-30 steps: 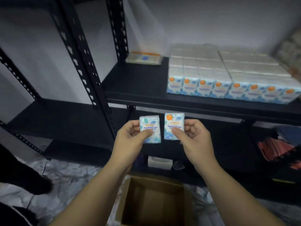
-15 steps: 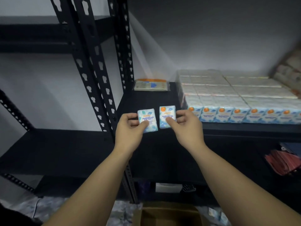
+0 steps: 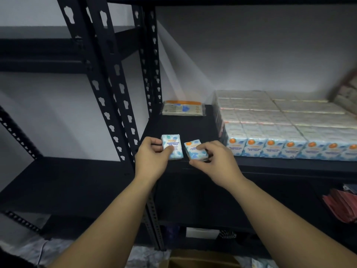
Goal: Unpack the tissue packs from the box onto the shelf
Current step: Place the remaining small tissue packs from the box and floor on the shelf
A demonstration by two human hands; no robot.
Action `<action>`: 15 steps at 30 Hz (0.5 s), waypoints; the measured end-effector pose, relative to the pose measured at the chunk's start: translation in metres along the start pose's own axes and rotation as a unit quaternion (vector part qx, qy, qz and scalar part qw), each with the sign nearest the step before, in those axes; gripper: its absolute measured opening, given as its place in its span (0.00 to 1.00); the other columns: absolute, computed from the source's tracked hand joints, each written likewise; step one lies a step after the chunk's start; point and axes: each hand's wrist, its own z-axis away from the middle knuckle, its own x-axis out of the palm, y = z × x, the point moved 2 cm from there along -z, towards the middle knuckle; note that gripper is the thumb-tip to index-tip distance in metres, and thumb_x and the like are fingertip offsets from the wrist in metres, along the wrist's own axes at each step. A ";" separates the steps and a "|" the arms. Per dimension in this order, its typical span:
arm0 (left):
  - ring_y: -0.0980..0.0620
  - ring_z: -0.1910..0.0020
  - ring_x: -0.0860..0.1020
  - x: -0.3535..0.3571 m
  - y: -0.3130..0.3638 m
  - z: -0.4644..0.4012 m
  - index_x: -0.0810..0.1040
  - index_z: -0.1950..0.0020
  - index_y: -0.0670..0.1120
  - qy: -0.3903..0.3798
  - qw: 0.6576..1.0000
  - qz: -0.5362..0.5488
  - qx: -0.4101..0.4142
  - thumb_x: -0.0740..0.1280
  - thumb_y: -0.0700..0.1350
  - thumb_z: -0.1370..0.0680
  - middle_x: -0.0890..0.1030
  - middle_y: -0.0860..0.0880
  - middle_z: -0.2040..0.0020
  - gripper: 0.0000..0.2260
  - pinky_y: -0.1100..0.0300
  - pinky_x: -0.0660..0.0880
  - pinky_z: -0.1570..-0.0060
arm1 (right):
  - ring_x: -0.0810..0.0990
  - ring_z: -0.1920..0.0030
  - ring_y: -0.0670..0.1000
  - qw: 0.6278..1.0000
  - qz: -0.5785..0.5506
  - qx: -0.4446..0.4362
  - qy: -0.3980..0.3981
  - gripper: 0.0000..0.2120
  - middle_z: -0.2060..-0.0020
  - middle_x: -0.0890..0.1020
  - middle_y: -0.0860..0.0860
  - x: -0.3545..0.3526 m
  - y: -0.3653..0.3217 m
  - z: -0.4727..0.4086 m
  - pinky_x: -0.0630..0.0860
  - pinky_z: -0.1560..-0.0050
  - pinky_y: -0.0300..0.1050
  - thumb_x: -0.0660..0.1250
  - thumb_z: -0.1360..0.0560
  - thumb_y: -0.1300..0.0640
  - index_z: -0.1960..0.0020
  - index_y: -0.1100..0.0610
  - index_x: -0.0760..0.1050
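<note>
At frame centre, left hand (image 3: 152, 161) and right hand (image 3: 216, 161) each pinch one blue-white plastic tissue pack, two in all: left pack (image 3: 172, 147), right pack (image 3: 196, 150), seemingly above the black metal shelf (image 3: 185, 126).

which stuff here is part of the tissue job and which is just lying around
Job: left pack, right pack, left hand, right hand, shelf, stocked packs, box.
Lying about: flat pack, red items.

Two white tissue packs (image 3: 172, 147) printed with pale-blue leaf shapes, blue lettering and an orange dot sit against a black shelf (image 3: 181, 126); stacked packs (image 3: 289, 130) alongside repeat the white, blue and orange. The wall (image 3: 251, 55) is grey-white; red items (image 3: 342, 206) lie below.
</note>
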 end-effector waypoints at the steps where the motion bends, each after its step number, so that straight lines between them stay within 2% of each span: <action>1: 0.55 0.57 0.85 0.000 0.002 -0.001 0.77 0.48 0.52 0.005 1.000 0.002 0.003 0.78 0.49 0.26 0.85 0.53 0.55 0.12 0.59 0.77 0.60 | 0.76 0.47 0.44 1.000 0.007 -0.005 -0.002 0.23 0.46 0.76 0.43 0.001 -0.001 -0.003 0.76 0.44 0.41 0.80 0.30 0.43 0.39 0.50 0.81; 3: 0.57 0.58 0.84 0.000 0.006 -0.005 0.77 0.48 0.52 0.014 1.000 0.003 0.009 0.77 0.48 0.25 0.85 0.53 0.54 0.11 0.63 0.76 0.62 | 0.75 0.45 0.44 1.000 0.018 -0.014 -0.015 0.23 0.45 0.75 0.43 0.004 -0.003 -0.009 0.73 0.45 0.39 0.79 0.29 0.43 0.38 0.49 0.80; 6: 0.62 0.61 0.83 0.002 0.009 -0.010 0.77 0.47 0.51 0.019 0.999 -0.008 0.028 0.77 0.46 0.24 0.85 0.54 0.54 0.11 0.72 0.73 0.69 | 0.76 0.46 0.44 0.999 0.017 -0.028 -0.028 0.23 0.44 0.75 0.43 0.008 -0.006 -0.022 0.74 0.45 0.39 0.78 0.28 0.41 0.37 0.50 0.80; 10: 0.64 0.59 0.81 0.007 0.009 -0.012 0.78 0.45 0.50 0.040 0.996 -0.031 0.070 0.76 0.45 0.23 0.83 0.53 0.53 0.10 0.73 0.75 0.65 | 0.75 0.46 0.42 0.999 -0.001 -0.029 -0.023 0.23 0.44 0.75 0.43 0.012 -0.001 -0.031 0.70 0.48 0.32 0.77 0.28 0.41 0.37 0.50 0.80; 13: 0.62 0.55 0.80 0.009 0.012 -0.012 0.79 0.43 0.51 0.071 0.989 -0.057 0.120 0.76 0.45 0.23 0.80 0.55 0.48 0.11 0.77 0.73 0.59 | 0.76 0.46 0.43 1.000 -0.006 -0.029 -0.010 0.23 0.44 0.75 0.42 0.013 0.006 -0.032 0.76 0.44 0.42 0.76 0.27 0.40 0.36 0.49 0.80; 15: 0.60 0.52 0.79 0.012 0.013 -0.014 0.81 0.40 0.49 0.069 0.981 -0.098 0.155 0.77 0.46 0.24 0.78 0.55 0.46 0.13 0.75 0.73 0.53 | 0.77 0.45 0.44 0.999 -0.010 -0.029 -0.008 0.24 0.43 0.75 0.42 0.014 0.008 -0.034 0.78 0.43 0.46 0.76 0.27 0.40 0.35 0.49 0.81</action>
